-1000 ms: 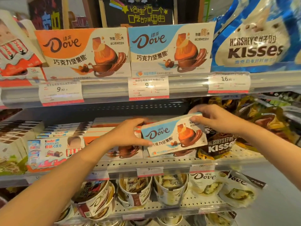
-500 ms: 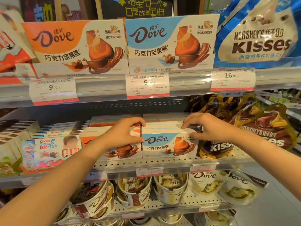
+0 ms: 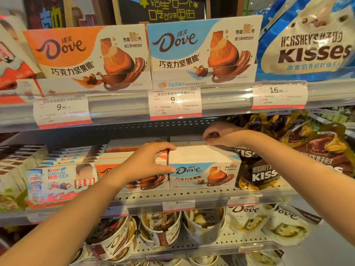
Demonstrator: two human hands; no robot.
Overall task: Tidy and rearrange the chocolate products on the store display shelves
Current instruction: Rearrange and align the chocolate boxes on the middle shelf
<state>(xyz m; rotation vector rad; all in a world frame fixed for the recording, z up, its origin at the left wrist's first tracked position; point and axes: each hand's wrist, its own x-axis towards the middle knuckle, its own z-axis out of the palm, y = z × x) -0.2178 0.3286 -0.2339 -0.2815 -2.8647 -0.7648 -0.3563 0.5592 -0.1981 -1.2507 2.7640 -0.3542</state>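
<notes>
Head view: hands on blue "Dove" box
</notes>
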